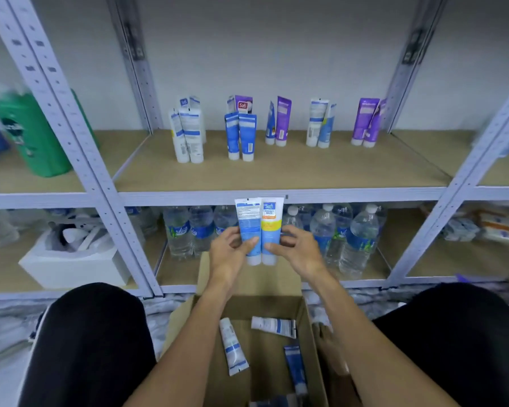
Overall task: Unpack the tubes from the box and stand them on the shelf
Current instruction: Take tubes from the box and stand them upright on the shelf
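Two light blue tubes are held upright, side by side, caps down, above the open cardboard box (309, 342). My left hand (228, 254) grips the left tube (249, 227), which shows its printed back. My right hand (297, 251) grips the right tube (271, 227) with its yellow band. Both sit just below the front edge of the wooden shelf (276, 171). Several tubes stand on that shelf in small groups: white (188, 133), blue (241, 136), purple (366, 124). In the box lie a white tube (232, 345), another white one (274, 326) and a dark blue one (296, 368).
Water bottles (335, 230) fill the lower shelf behind my hands. A white bin (71, 268) sits lower left, a green bottle (30, 133) on the left shelf bay. Grey metal uprights (71, 127) frame the bays. My knees (91, 342) flank the box.
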